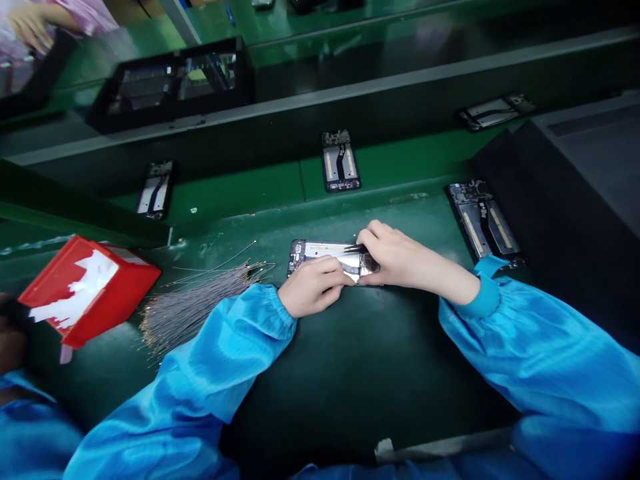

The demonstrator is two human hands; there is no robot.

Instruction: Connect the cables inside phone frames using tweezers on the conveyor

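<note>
Open phone chassis (320, 257) lies flat on the green work mat (350, 373), long side toward the person, so both hands reach its inside from the near edge. Left hand (313, 287) rests on the chassis with fingers curled, pinning it against sliding. Right hand (400, 257) pinches black tweezers (356, 249), tips down into the chassis (what they grip is too small to tell). Bundle of thin wires (195, 303) lies fanned just left of the left sleeve, within easy reach. Red bin (85, 287) sits farther left. A second open chassis (483, 223) waits at right; 3 more ride the conveyor (240, 190).
</note>
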